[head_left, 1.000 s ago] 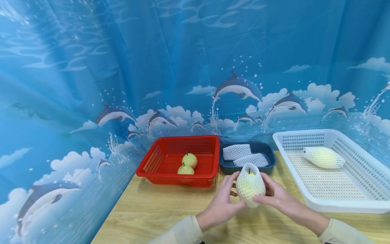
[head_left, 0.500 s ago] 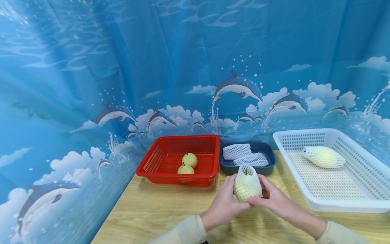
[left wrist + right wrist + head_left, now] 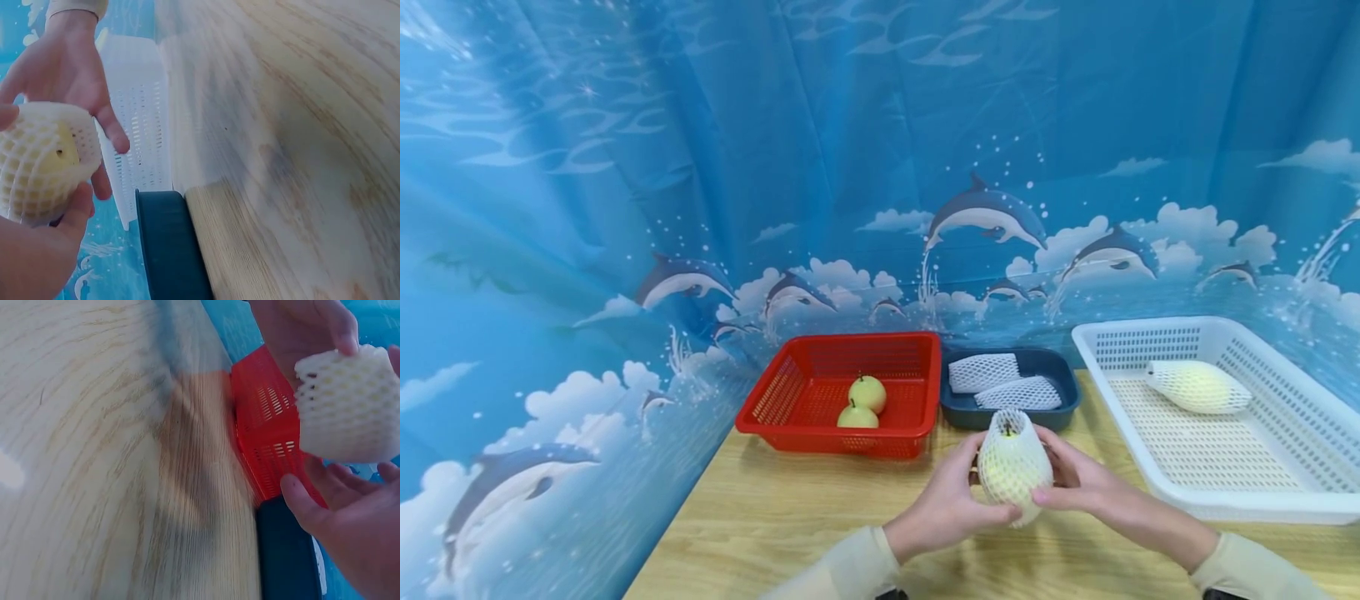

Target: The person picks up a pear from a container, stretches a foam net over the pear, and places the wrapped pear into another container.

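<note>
Over the table I hold a round yellow-green pear in a white foam net sleeve (image 3: 1015, 479); the stem shows through the sleeve's open top. My left hand (image 3: 943, 510) grips its left side, thumb low at the front. On the other side my right hand (image 3: 1093, 492) holds it, fingers around the far side and thumb at the near edge. In the left wrist view the sleeved pear (image 3: 44, 162) lies between both hands, and the right hand (image 3: 69, 72) has some fingers extended. The right wrist view shows the sleeve (image 3: 350, 406) touched by left fingers (image 3: 347, 340).
A red basket (image 3: 842, 443) with two bare pears (image 3: 867, 395) stands left. Behind my hands a dark blue tray (image 3: 1063, 379) contains two flat foam sleeves (image 3: 1018, 393). The white basket (image 3: 1262, 504) at right holds another sleeved pear (image 3: 1202, 387). A dolphin-print curtain (image 3: 880, 167) hangs behind.
The sleeved pear has shifted slightly left, then down, and tilted a little in my hands. My right thumb has slid from the sleeve's front toward its right edge. The containers have not moved.
</note>
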A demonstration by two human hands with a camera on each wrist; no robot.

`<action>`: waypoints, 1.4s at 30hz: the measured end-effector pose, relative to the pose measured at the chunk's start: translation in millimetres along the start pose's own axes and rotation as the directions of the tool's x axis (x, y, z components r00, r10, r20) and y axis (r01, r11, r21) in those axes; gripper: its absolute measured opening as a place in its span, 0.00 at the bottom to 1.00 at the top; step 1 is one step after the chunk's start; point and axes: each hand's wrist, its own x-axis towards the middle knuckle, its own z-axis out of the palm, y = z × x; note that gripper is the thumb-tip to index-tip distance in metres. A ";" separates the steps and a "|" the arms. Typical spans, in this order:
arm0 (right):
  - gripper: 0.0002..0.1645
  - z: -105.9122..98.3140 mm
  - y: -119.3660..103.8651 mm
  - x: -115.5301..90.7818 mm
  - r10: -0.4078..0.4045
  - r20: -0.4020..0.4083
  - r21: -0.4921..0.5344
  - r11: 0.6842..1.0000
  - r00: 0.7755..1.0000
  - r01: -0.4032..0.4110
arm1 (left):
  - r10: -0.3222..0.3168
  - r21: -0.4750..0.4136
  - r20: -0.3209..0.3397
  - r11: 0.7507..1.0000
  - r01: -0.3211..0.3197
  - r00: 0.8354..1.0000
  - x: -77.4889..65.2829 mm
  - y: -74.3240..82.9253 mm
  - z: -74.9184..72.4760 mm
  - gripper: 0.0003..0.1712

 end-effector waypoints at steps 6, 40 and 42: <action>0.48 1.6 3.1 -3.6 -0.040 0.006 -0.034 0.999 0.999 0.040 | 0.003 -0.091 0.059 0.996 0.002 0.998 0.1 -2.3 -6.2 0.43; 0.43 24.5 -0.4 6.6 -0.001 -0.389 -0.210 0.974 0.921 -0.088 | -0.118 0.072 -0.147 0.989 0.129 0.982 5.0 0.6 7.5 0.47; 0.38 21.4 0.6 5.7 -0.029 -0.365 -0.203 0.978 0.931 -0.049 | -0.117 0.040 -0.130 0.992 0.123 0.985 4.0 1.0 4.1 0.46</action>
